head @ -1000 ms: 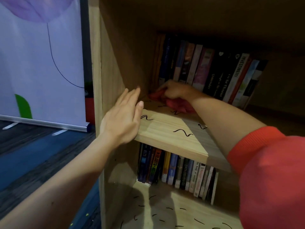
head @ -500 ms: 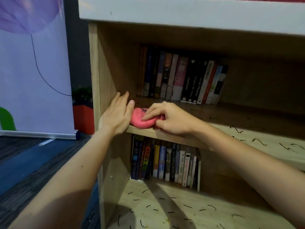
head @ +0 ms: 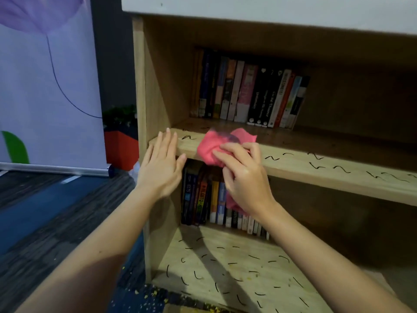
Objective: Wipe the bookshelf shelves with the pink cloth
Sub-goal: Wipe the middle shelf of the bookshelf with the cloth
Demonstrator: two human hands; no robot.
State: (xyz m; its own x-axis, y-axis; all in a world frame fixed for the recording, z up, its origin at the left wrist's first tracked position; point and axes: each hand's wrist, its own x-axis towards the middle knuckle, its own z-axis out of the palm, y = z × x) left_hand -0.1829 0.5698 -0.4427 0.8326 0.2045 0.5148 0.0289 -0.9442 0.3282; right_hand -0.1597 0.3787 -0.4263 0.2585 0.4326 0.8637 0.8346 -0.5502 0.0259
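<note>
Head view. Finding one: the pink cloth [head: 217, 146] is bunched into a wad, not spread flat, and sits on the front lip of the middle shelf [head: 316, 169], near that shelf's left end. Part lies on the shelf top. Part wraps over the lip, and a tail hangs below the shelf in front of the lower books [head: 200, 199].

Risks noted:
- A wad this small likely touches little of the board, so a pass may skip the black squiggle marks [head: 338, 169] further right along the shelf.
- The hanging tail could catch a book spine below the shelf and drag it out.
- The grip is at the lip, so a loose pinch would let the cloth drop off the shelf.
- A dark patch shows on the cloth. It may be lifted ink that could smear back, though motion blur leaves this uncertain.

The right hand [head: 244, 177] has its fingers curled over the cloth and holds it against the lip. The cloth lies under and just beyond the fingertips. The left hand [head: 161, 170] is flat, fingers straight, resting on the shelf's left front corner just beside the cloth, holding nothing.
</note>
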